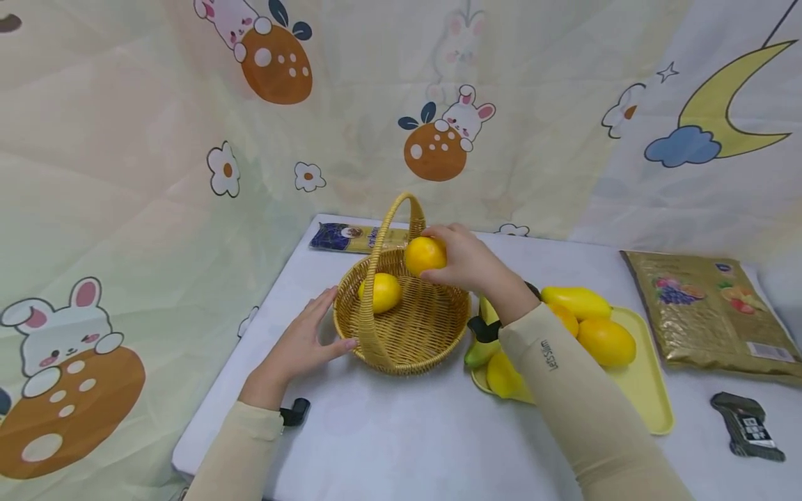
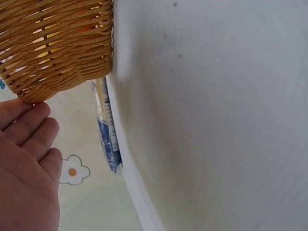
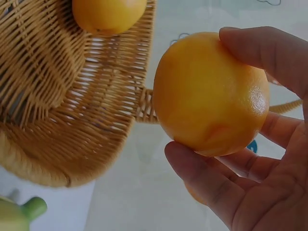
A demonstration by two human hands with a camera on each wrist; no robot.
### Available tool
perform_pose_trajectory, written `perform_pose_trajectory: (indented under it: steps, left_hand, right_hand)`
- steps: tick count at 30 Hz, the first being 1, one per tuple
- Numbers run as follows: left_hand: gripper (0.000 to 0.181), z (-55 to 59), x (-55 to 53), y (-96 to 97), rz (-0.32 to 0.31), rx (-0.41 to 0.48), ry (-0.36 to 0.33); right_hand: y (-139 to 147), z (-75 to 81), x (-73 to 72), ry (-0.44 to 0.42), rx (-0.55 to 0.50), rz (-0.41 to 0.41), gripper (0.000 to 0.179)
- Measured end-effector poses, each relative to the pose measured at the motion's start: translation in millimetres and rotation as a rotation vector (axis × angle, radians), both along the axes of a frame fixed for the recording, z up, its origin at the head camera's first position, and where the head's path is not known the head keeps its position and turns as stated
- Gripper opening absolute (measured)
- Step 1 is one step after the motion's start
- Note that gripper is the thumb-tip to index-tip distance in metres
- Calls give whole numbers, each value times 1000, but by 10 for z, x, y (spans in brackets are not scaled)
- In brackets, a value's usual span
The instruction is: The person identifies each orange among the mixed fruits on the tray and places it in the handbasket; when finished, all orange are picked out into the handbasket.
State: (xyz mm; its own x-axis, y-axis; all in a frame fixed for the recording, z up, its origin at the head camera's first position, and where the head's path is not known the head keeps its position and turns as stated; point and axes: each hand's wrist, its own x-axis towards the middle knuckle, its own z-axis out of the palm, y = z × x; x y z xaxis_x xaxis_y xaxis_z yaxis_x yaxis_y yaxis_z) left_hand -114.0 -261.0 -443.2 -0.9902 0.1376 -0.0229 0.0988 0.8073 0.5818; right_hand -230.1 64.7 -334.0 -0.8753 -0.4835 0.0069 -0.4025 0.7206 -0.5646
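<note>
My right hand (image 1: 466, 259) holds an orange (image 1: 421, 257) between thumb and fingers, above the back right part of the wicker basket (image 1: 416, 330). The right wrist view shows the grip on the orange (image 3: 207, 96) closely. A second round yellow-orange fruit (image 1: 386, 292) lies inside the basket at the left, partly behind the handle. My left hand (image 1: 301, 346) is at the basket's left side, fingers extended and thumb by the front rim. In the left wrist view, the fingertips of the left hand (image 2: 26, 149) touch the rim of the basket (image 2: 57, 48).
To the right, a yellow tray (image 1: 648, 403) bears several yellow fruits (image 1: 606, 341), partly hidden by my right sleeve. A blue and gold packet (image 1: 344, 237) lies behind the basket. Farther right are a gold fruit-print bag (image 1: 702, 313) and a small dark packet (image 1: 748, 426).
</note>
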Motion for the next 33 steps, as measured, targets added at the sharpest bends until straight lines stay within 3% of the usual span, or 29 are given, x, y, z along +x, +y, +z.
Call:
perform_pose_trajectory:
  steps: [15,33]
  left_hand:
    - [115,-10,24,26,17,4,0]
    - [116,5,27,34,40,1,-19]
  right_hand:
    - [-208,-258,-152,-29,60,-21,78]
    - [-409,-385,-196,-58,127,-49,76]
